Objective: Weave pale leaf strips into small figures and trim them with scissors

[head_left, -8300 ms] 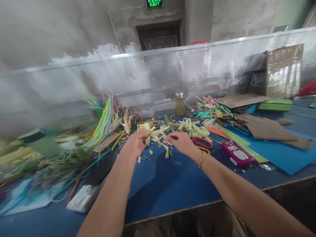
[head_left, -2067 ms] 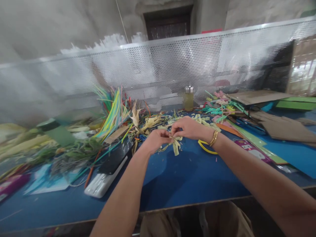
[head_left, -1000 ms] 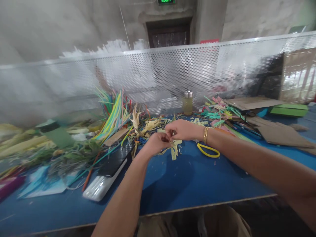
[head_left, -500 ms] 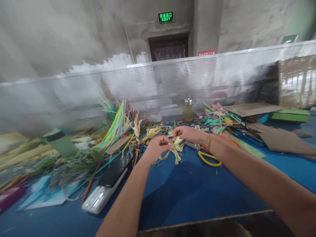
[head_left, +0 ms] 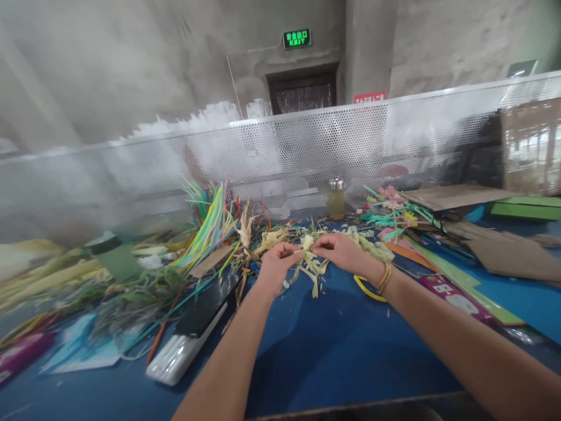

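My left hand (head_left: pixel 275 267) and my right hand (head_left: pixel 344 252) meet over the blue table (head_left: pixel 333 345), both pinching a small bundle of pale yellow strips (head_left: pixel 309 263). Loose ends of the strips hang down between my hands toward the table. More pale strips lie in a heap (head_left: pixel 372 245) just behind my right hand. A gold bracelet (head_left: pixel 385 278) circles my right wrist.
A fan of coloured strips (head_left: pixel 210 222) and green clutter lie at the left. A black and white device (head_left: pixel 193 321) lies near my left forearm. A yellow loop (head_left: pixel 366 287), a small bottle (head_left: pixel 336 199), a pink power strip (head_left: pixel 456 298) and cardboard sheets (head_left: pixel 495 245) sit at the right. A perforated metal screen (head_left: pixel 307 152) closes the back.
My hands stayed together on the strip bundle, shifting slightly right and down in the picture. The camera tilted up, and the exit sign came into view.
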Available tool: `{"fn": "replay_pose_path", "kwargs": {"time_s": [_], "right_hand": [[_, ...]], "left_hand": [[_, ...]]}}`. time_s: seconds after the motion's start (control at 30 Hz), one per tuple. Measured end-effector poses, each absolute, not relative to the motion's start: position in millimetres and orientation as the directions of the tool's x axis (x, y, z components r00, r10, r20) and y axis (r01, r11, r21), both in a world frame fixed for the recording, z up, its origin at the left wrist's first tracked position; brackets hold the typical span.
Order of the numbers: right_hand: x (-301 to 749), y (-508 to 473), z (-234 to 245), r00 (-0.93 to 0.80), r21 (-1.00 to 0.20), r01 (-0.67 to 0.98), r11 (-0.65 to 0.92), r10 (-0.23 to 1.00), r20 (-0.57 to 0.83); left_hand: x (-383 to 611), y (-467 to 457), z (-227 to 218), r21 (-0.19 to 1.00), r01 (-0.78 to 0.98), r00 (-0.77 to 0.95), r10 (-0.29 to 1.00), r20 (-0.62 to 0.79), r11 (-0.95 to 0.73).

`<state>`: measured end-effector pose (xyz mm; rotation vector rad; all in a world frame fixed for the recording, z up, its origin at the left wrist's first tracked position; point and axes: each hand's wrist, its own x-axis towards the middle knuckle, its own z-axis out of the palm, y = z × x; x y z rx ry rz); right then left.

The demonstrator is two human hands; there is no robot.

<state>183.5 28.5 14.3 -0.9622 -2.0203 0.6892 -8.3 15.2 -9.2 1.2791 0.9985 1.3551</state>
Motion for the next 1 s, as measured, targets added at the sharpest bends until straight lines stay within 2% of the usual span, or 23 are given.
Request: {"fn": "replay_pose_path", "kwargs": {"time_s": [0.2,0.37,0.57,0.83,0.93,1.0], "right_hand": [[186,19,16,-0.453,-0.496,0.501,0.709,0.703,0.548],[186,16,9,-0.444,-0.375,0.591,0.714,0.677,0.588],[185,15,6,-0.446,-0.319,0.673,0.667,0.710,0.545],[181,8,7,-0.454,-0.248,0.719,0.649,0.709,0.539],[181,10,5,-0.460,-0.260,0.707,0.658,0.707,0.538],[181,12,4,-0.457,-0.318,0.674,0.667,0.715,0.529]], "left_hand": [[-4,18,-15,0.984,-0.014,0.016,0.984,0.178,-0.177],[4,14,-17,0.986,-0.089,0.024,0.989,0.145,-0.142],[8,11,-16,0.984,-0.173,0.079,0.995,0.061,-0.046],[6,17,-24,0.987,-0.154,0.136,0.989,0.059,-0.038],[5,18,-26,0.990,-0.136,0.128,0.990,0.057,-0.039],[5,18,-24,0.988,-0.151,0.122,0.991,0.048,-0.029]]}}
